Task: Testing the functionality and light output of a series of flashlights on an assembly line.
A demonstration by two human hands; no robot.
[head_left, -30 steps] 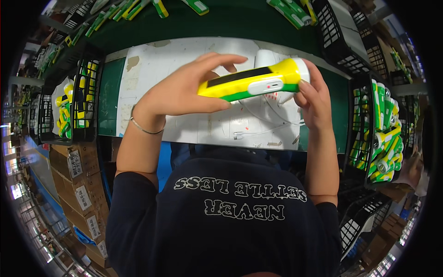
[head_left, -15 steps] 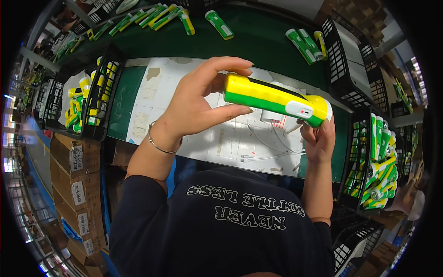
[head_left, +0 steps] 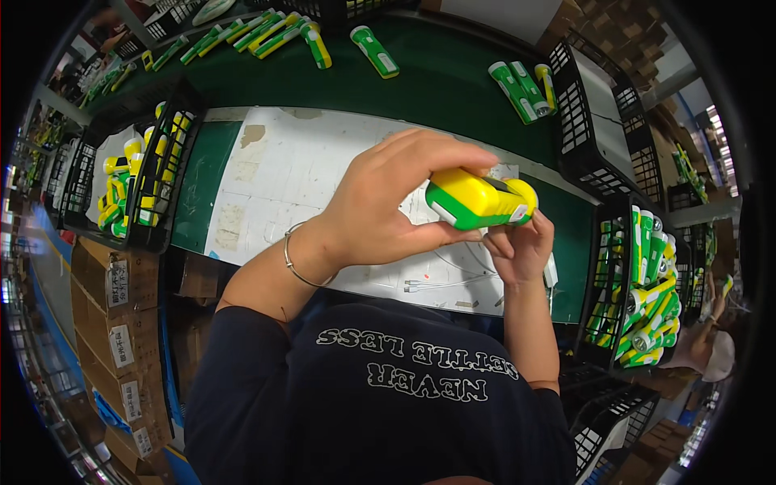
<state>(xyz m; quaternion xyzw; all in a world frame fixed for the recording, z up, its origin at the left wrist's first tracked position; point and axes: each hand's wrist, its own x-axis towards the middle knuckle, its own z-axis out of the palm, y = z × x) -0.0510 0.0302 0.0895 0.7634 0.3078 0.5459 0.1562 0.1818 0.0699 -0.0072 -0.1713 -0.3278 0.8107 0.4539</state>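
A yellow and green flashlight [head_left: 477, 198] is held up above the white work board [head_left: 275, 162], its tail end turned toward me. My left hand [head_left: 388, 198] grips the tail end, with the thumb below and the fingers over the top. At the lamp end, my right hand [head_left: 521, 246] holds the head from beneath with bent fingers. Below the hands, white charging cables [head_left: 453, 281] with bare plugs lie on the board. A white object [head_left: 551, 271] shows partly beside my right wrist.
Crates of flashlights stand at left [head_left: 153, 194] and right [head_left: 626, 299]. More flashlights [head_left: 376, 52] lie on the green bench beyond the board. A black crate [head_left: 598, 121] stands at the far right. Cardboard boxes [head_left: 117, 323] stack at the lower left.
The flashlight has turned from lying sideways to pointing away, its tail now facing me. Both hands still hold it; the right hand has come closer to the left.
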